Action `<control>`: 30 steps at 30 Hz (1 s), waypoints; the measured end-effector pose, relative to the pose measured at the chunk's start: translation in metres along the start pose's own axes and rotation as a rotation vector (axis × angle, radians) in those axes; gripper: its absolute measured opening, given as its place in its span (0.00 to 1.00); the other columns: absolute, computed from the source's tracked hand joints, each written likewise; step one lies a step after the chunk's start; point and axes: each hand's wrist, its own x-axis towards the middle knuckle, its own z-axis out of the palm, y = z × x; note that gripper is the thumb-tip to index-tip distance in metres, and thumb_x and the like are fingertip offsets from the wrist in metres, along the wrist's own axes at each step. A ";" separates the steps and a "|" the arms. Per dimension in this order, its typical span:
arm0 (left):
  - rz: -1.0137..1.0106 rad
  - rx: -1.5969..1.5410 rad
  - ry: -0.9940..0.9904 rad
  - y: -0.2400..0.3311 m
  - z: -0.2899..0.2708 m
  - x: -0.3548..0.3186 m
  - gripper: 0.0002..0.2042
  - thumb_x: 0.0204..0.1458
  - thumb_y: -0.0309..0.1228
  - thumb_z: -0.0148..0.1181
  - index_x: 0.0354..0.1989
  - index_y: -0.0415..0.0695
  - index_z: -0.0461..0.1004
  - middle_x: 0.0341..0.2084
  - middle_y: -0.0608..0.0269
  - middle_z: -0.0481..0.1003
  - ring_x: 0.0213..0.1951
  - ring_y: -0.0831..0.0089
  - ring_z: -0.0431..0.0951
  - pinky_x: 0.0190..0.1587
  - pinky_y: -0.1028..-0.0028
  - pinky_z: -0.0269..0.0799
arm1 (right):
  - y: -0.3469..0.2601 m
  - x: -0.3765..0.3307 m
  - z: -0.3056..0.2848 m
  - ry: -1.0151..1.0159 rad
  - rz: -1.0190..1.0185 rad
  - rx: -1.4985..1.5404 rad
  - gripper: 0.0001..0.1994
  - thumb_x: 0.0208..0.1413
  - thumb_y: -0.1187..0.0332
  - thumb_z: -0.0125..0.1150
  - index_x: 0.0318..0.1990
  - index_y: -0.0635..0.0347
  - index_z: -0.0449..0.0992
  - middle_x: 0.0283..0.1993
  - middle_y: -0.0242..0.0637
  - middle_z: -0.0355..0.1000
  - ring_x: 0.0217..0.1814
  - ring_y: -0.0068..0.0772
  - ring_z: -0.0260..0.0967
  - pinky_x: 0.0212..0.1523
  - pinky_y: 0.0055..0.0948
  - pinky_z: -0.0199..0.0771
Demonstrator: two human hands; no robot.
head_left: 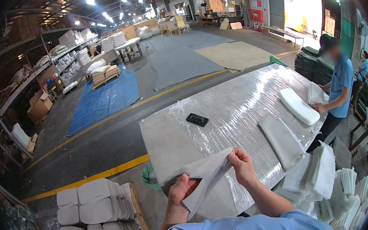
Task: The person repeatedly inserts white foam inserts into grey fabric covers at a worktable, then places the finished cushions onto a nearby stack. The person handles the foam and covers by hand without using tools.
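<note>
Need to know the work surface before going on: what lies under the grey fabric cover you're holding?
Under the grey fabric cover, pinched by the left hand and right hand, lies the table with its clear plastic sheet. The patch directly beneath is hidden.

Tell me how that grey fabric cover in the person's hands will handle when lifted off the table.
The grey fabric cover is probably floppy: it sags and folds between the left hand and the right hand. It looks light, since fingertips alone hold its edge up. On the plastic-wrapped table it would likely slide easily, as that film looks smooth and glossy.
</note>
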 end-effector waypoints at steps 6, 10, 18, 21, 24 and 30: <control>0.071 0.013 0.000 0.003 0.008 0.005 0.37 0.58 0.34 0.68 0.75 0.41 0.57 0.70 0.47 0.66 0.71 0.48 0.64 0.74 0.44 0.55 | 0.003 0.003 -0.003 -0.018 -0.023 0.029 0.10 0.69 0.61 0.63 0.42 0.59 0.79 0.36 0.24 0.76 0.38 0.18 0.69 0.42 0.25 0.68; 0.032 0.006 -0.024 0.009 0.008 0.006 0.35 0.58 0.32 0.65 0.74 0.39 0.59 0.68 0.47 0.68 0.71 0.48 0.66 0.74 0.43 0.55 | 0.003 0.006 -0.007 -0.007 -0.021 0.007 0.10 0.69 0.61 0.64 0.42 0.59 0.79 0.36 0.25 0.76 0.39 0.19 0.70 0.44 0.26 0.69; 0.092 -0.058 -0.018 0.013 0.012 0.011 0.31 0.56 0.29 0.59 0.71 0.38 0.64 0.66 0.47 0.71 0.68 0.48 0.69 0.73 0.43 0.59 | -0.002 0.002 -0.001 -0.026 -0.038 -0.006 0.10 0.69 0.62 0.64 0.41 0.59 0.79 0.36 0.25 0.76 0.39 0.18 0.70 0.44 0.25 0.69; 0.030 -0.169 0.000 0.009 0.005 0.012 0.31 0.53 0.27 0.57 0.69 0.38 0.65 0.65 0.46 0.71 0.68 0.47 0.70 0.73 0.44 0.59 | -0.001 0.003 -0.003 -0.015 -0.046 0.004 0.09 0.69 0.62 0.64 0.41 0.59 0.79 0.36 0.25 0.76 0.39 0.18 0.70 0.43 0.24 0.69; -0.053 -0.040 0.172 -0.001 -0.008 0.008 0.31 0.51 0.26 0.56 0.68 0.38 0.67 0.65 0.46 0.72 0.67 0.47 0.70 0.73 0.44 0.59 | -0.001 0.003 -0.001 0.003 -0.043 0.017 0.09 0.69 0.63 0.63 0.41 0.59 0.79 0.35 0.25 0.76 0.38 0.17 0.70 0.42 0.23 0.69; -0.066 -0.305 -0.033 -0.007 0.004 0.002 0.31 0.53 0.30 0.57 0.69 0.39 0.67 0.66 0.44 0.70 0.70 0.47 0.66 0.75 0.45 0.55 | -0.001 0.007 -0.012 0.024 -0.087 -0.044 0.11 0.70 0.62 0.63 0.44 0.62 0.80 0.37 0.26 0.77 0.39 0.18 0.71 0.43 0.25 0.71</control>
